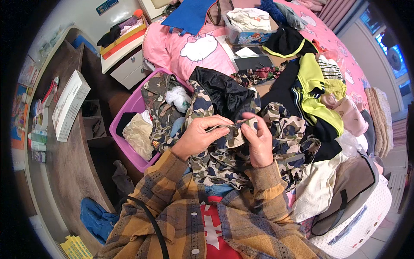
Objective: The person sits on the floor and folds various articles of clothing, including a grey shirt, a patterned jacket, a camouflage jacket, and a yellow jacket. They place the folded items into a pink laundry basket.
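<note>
A camouflage jacket (223, 168) with a black lining (223, 89) lies spread across my lap. My left hand (203, 134) pinches one part of its zippered edge (241, 123) between thumb and fingers. A short way to the right, my right hand (258, 139) grips the same edge, its fingertips slightly blurred. The strip between both hands is raised above the rest of the cloth. One camouflage sleeve (284, 129) stretches out beyond my right hand. Whether a zipper pull sits between my fingers is hidden.
At left stands a pink-purple plastic tub (116, 129) of clothes, beside a brown desk (61, 171) bearing a white box (69, 105). A pink bed (174, 61) holds a clear storage box (245, 37) and a yellow-green garment (310, 74). A grey fabric storage bag (349, 184) is at right.
</note>
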